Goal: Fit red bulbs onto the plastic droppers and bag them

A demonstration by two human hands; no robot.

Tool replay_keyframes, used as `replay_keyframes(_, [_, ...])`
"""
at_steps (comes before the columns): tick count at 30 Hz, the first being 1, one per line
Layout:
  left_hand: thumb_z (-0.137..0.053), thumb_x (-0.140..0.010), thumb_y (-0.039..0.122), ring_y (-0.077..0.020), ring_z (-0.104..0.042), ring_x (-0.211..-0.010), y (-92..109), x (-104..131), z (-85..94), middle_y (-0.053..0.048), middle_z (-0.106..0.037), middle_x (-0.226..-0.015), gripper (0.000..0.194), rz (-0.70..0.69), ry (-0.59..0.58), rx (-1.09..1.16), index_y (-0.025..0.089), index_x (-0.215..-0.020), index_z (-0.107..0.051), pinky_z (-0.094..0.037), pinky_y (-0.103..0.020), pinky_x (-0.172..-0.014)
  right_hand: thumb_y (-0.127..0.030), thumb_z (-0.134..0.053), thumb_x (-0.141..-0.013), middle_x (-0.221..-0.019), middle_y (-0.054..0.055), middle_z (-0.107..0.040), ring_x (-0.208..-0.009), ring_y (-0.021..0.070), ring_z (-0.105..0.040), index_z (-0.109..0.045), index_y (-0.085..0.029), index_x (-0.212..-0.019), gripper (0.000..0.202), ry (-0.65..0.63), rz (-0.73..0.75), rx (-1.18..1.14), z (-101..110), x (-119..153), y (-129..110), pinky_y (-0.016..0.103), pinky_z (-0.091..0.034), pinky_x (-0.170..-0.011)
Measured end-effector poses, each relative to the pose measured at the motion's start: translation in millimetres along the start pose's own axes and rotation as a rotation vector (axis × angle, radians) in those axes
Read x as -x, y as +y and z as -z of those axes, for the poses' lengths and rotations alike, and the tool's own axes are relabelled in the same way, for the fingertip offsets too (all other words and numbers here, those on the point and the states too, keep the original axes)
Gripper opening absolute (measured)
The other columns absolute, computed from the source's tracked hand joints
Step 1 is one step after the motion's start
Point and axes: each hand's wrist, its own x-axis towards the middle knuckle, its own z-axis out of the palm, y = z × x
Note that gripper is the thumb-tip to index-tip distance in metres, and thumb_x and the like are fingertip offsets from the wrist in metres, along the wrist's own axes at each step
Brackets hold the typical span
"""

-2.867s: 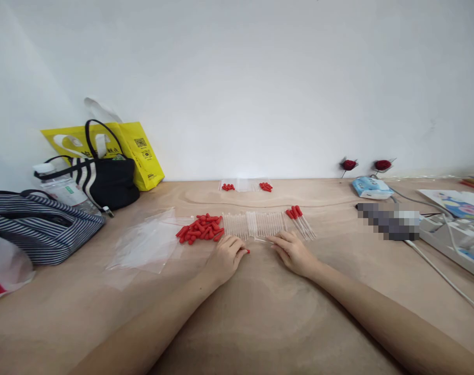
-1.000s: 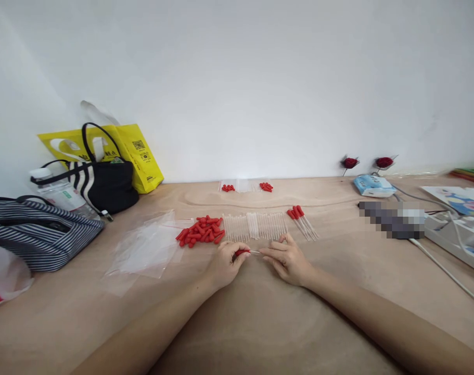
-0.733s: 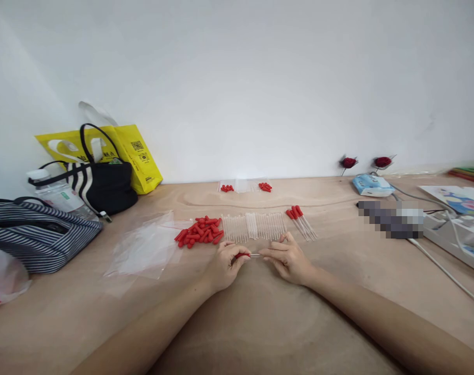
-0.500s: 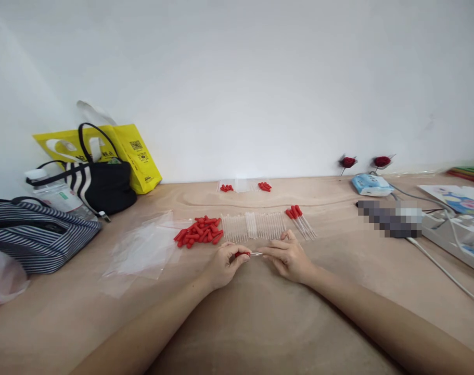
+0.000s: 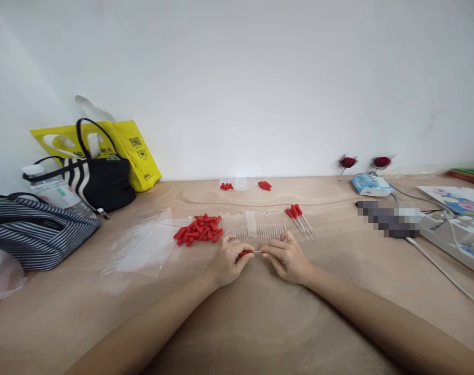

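A cap [image 5: 245, 253] is in the left fingers [image 5: 233, 250], and a tube [image 5: 257, 252] reaches from it to the right fingers [image 5: 274, 251]. Beyond both, on the surface [image 5: 260, 323], lies a row of tubes [image 5: 252, 226]. Beyond the left fingers is a pile of caps [image 5: 200, 229], and farther left lie plastic bags [image 5: 143, 242]. Beyond the right fingers lie capped tubes [image 5: 301, 222]. Far right is a power strip [image 5: 453, 249]; far left, a handbag [image 5: 114, 182].

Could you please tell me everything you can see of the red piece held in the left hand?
The red piece is small, narrow and matt, like soft rubber or plastic. It lies sideways near the clear tubes, pinched between thumb and fingers of the left hand, which partly hide it. Its end facing the right hand seems to meet a thin, pale tube; whether that goes inside cannot be told.
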Motion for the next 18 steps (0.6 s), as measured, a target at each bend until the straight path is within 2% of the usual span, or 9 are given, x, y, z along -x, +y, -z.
replay_keyframes(4, [-0.047, -0.083, 0.019, -0.0136, -0.061, -0.07, 1, -3, -1.2, 0.0, -0.069, -0.076, 0.012, -0.081, -0.039, -0.072, 0.019, -0.081, -0.059, -0.025, -0.039, -0.092, -0.019, -0.04, -0.085, -0.071, 0.002, -0.061, -0.065, 0.0123, -0.049, -0.061, -0.018, -0.085, 0.021, -0.028, -0.002, -0.007, -1, 0, 1, 0.033, -0.026, -0.072])
replay_keyframes(9, [-0.048, -0.085, 0.021, -0.0147, -0.062, -0.078, 1, 3, -1.6, 0.0, -0.069, -0.085, 0.014, -0.134, -0.004, -0.139, 0.021, -0.09, -0.061, -0.018, -0.043, -0.098, -0.024, -0.044, -0.085, -0.072, 0.003, -0.061, -0.073, 0.0142, -0.051, -0.062, -0.019, -0.087, 0.018, -0.038, -0.039, -0.04, 1, 5, 1, 0.032, -0.031, -0.072])
replay_keyframes(13, [-0.051, -0.084, 0.025, -0.0176, -0.06, -0.09, -3, 8, -0.9, -0.002, -0.068, -0.097, 0.018, -0.129, 0.031, -0.161, 0.022, -0.099, -0.06, -0.019, -0.045, -0.098, -0.025, -0.046, -0.085, -0.083, 0.005, -0.063, -0.078, 0.0154, -0.053, -0.063, -0.02, -0.091, 0.018, 0.033, -0.065, -0.101, 0, 9, 3, 0.031, -0.037, -0.071])
replay_keyframes(18, [-0.048, -0.085, 0.023, -0.0187, -0.059, -0.096, -5, 7, -1.4, -0.001, -0.068, -0.096, 0.016, -0.136, 0.031, -0.162, 0.023, -0.092, -0.063, -0.021, -0.047, -0.099, -0.023, -0.049, -0.084, -0.097, 0.005, -0.065, -0.096, 0.0177, -0.055, -0.063, -0.021, -0.095, 0.019, 0.057, -0.042, -0.158, -6, 10, 5, 0.036, -0.039, -0.084])
